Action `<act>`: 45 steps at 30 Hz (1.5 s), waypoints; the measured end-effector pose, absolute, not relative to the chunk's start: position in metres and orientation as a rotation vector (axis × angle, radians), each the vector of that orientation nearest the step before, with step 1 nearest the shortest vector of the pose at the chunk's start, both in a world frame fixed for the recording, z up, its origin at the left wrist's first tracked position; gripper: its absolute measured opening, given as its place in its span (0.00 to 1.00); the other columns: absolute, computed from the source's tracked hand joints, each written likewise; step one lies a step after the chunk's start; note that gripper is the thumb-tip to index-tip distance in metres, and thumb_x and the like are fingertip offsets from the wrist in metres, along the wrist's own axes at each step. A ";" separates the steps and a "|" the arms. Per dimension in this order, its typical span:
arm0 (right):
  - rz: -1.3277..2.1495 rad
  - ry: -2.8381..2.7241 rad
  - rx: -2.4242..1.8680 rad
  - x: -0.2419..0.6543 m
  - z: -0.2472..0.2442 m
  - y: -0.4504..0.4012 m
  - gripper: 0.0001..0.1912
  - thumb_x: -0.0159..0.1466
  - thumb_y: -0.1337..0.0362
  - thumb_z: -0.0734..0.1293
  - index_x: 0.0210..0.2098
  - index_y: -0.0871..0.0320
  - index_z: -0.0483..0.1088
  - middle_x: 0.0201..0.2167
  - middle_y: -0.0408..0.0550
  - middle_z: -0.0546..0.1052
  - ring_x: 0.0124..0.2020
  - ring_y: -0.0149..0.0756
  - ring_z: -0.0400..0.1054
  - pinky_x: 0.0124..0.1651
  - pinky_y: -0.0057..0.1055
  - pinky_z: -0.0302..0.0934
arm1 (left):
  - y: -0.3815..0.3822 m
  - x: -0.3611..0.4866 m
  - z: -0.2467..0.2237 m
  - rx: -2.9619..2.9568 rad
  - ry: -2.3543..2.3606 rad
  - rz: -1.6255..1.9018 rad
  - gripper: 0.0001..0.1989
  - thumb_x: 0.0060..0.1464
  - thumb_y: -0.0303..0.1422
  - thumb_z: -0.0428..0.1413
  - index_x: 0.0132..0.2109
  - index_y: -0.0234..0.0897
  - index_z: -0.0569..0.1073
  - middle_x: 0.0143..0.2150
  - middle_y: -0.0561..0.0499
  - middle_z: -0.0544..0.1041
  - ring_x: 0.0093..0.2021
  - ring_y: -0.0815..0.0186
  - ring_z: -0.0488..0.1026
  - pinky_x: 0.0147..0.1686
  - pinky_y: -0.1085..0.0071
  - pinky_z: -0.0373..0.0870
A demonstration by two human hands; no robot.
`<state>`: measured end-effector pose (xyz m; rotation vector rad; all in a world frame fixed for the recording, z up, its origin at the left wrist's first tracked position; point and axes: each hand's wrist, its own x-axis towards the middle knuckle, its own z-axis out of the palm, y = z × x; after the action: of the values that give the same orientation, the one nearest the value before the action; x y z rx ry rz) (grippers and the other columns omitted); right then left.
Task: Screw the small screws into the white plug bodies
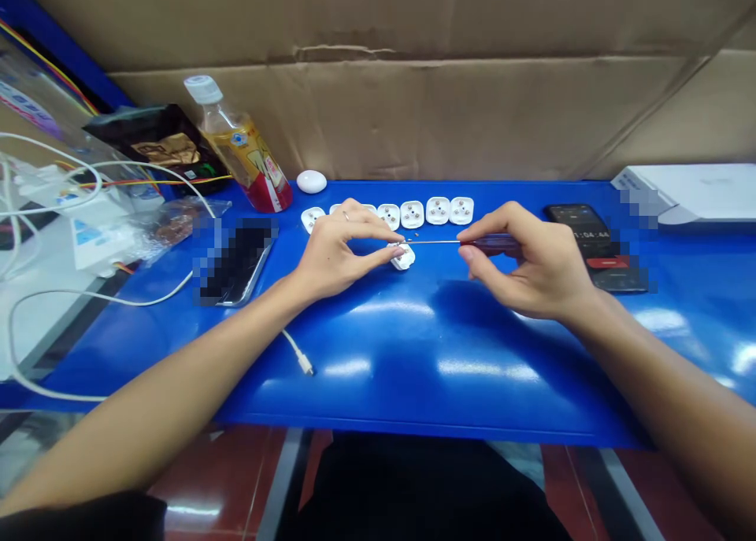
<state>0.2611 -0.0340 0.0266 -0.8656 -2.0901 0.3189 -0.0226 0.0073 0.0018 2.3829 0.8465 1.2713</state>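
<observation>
My right hand (525,261) grips the dark reddish handle of a screwdriver (434,242), its thin shaft lying level and pointing left. At the shaft's tip, the thumb and forefinger of my left hand (339,250) come together in a pinch; whatever is between them is too small to make out. Just below those fingertips a white square plastic piece (403,259) with small metal parts rests on the blue table, partly covered by the thumb. Tiny brassy bits (416,235) lie behind the shaft. Several similar white pieces (438,210) form a row farther back, some hidden by my left hand.
A phone (236,261) and a cable plug (305,364) lie to the left. A drink bottle (248,159) and a white oval object (311,182) stand behind. On the right are a phone showing a timer (582,230) and a white box (702,190). Cardboard (413,116) lines the back.
</observation>
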 end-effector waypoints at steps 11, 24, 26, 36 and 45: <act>0.030 -2.250 -0.774 0.262 0.028 -0.032 0.08 0.67 0.70 0.70 0.44 0.53 0.74 0.34 0.43 0.84 0.30 0.38 0.80 0.31 0.32 0.73 | 0.007 -0.024 0.001 2.504 0.861 1.234 0.08 0.64 0.40 0.69 0.42 0.43 0.89 0.39 0.47 0.88 0.41 0.60 0.79 0.48 0.58 0.73; -0.064 -2.300 -0.762 0.265 0.028 -0.034 0.07 0.68 0.70 0.70 0.45 0.54 0.74 0.34 0.43 0.84 0.31 0.36 0.80 0.33 0.30 0.71 | 0.006 -0.026 0.003 2.564 0.824 1.248 0.09 0.60 0.35 0.71 0.47 0.41 0.87 0.45 0.46 0.88 0.45 0.58 0.80 0.50 0.57 0.74; -0.060 -2.301 -0.771 0.266 0.028 -0.033 0.07 0.68 0.70 0.69 0.45 0.54 0.73 0.34 0.43 0.84 0.31 0.36 0.80 0.33 0.30 0.70 | 0.006 -0.026 0.003 2.556 0.871 1.210 0.14 0.59 0.36 0.72 0.51 0.40 0.86 0.49 0.45 0.87 0.49 0.56 0.80 0.53 0.55 0.73; 0.000 -2.330 -0.863 0.270 0.026 -0.025 0.06 0.67 0.69 0.69 0.43 0.53 0.74 0.32 0.43 0.84 0.29 0.39 0.80 0.31 0.32 0.69 | 0.006 -0.028 -0.004 2.401 1.081 0.773 0.26 0.61 0.45 0.70 0.63 0.42 0.82 0.55 0.44 0.85 0.53 0.51 0.79 0.55 0.54 0.74; 0.028 -2.337 -0.904 0.270 0.027 -0.026 0.06 0.67 0.67 0.68 0.42 0.51 0.74 0.31 0.42 0.83 0.29 0.39 0.79 0.31 0.32 0.69 | 0.008 -0.029 -0.006 2.411 1.044 0.812 0.26 0.60 0.44 0.70 0.63 0.42 0.82 0.53 0.44 0.86 0.51 0.52 0.79 0.54 0.55 0.74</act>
<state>0.2696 -0.0263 0.0267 -0.9039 -2.3368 0.0284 -0.0294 0.0079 -0.0063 2.4114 1.0443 0.8125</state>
